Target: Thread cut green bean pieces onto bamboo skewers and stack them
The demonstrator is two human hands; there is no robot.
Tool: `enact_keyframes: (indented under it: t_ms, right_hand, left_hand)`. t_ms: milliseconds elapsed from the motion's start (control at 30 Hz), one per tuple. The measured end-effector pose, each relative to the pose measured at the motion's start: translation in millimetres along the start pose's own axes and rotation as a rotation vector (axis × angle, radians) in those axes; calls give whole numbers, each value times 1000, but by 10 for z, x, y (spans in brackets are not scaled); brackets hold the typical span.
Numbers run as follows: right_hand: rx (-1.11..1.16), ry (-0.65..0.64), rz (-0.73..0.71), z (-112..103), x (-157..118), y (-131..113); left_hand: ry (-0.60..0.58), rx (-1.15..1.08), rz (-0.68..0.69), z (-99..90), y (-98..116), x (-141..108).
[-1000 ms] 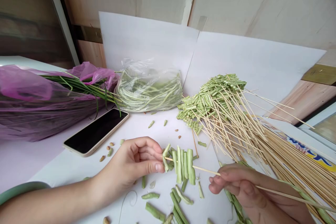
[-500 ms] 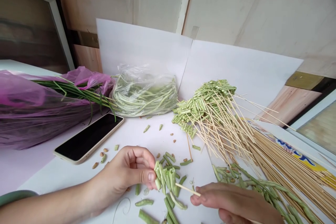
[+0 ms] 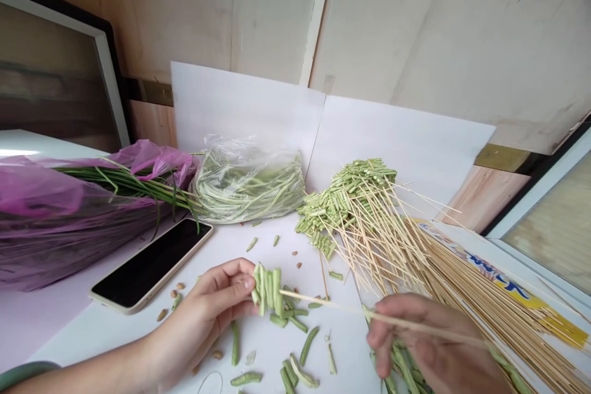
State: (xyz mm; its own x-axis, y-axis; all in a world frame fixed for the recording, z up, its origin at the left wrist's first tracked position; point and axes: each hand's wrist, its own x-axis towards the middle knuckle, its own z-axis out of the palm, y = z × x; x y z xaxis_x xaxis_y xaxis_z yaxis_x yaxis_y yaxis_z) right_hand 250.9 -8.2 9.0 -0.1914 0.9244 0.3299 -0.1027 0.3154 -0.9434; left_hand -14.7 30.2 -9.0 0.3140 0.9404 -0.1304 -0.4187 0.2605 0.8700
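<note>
My left hand [image 3: 215, 301] pinches a small bunch of cut green bean pieces [image 3: 266, 290] between thumb and fingers. My right hand [image 3: 415, 338] grips a long bamboo skewer [image 3: 369, 314] at the lower right. Its pointed tip reaches the right side of the bunch, though I cannot tell whether it pierces the beans. Loose bean pieces [image 3: 290, 345] lie on the white table [image 3: 115, 332] below and between my hands. Longer green beans [image 3: 404, 366] lie partly hidden under my right hand.
A large heap of skewered bean pieces [image 3: 355, 209] fans out to the right, beside a bundle of bare skewers [image 3: 489, 301] on printed packaging [image 3: 503, 283]. Behind are a phone [image 3: 150, 265], a clear bag of beans [image 3: 249, 188] and a purple bag of green stalks [image 3: 78, 209].
My left hand has moved left with the bean bunch. My right hand has brought the skewer's tip back up to the bunch. The whole view has tilted upward slightly.
</note>
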Motion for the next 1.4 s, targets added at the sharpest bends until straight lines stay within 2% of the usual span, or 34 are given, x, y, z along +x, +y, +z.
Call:
enact_keyframes:
  t_ms: [67,167,267,333,467,567,733,900,1033,1133,1267,1400]
  right_hand:
    - [7,75,-9,-129,90,-97]
    - [-175,115,-26,-288,189,-145]
    - [-444,31,36,-379,214,-97]
    - [-644,-32,19,-399,211,-70]
    - [-1072,-219,-38,-366,232,-100]
    - [-1235,-332,-8,-325,259,-144]
    - [-1366,-414,38,-289,245,-107]
    - [-1472,-381,23,-179,191,8]
    - [-1558,-370,46,-83,153,28]
    - [-1543,-370,39,-50,135,-14]
    - [-1504,-394,-15,12,107,-71]
    - [-1469,-375,-69,24,84,-80]
  left_hand:
    - [120,-44,19,1,28,8]
    - [225,-64,21,-7,58,23]
    - [282,-58,23,-12,74,37]
    - [302,-50,31,-23,72,53]
    - [274,-14,78,-80,31,104]
    - [248,28,89,-114,7,140]
    - [201,108,124,-127,43,181]
    - [192,189,185,-143,61,206]
    - [147,268,270,-52,67,146]
    - [137,272,312,47,82,87]
    - [114,291,291,84,100,46]
    - [79,175,220,0,103,59]
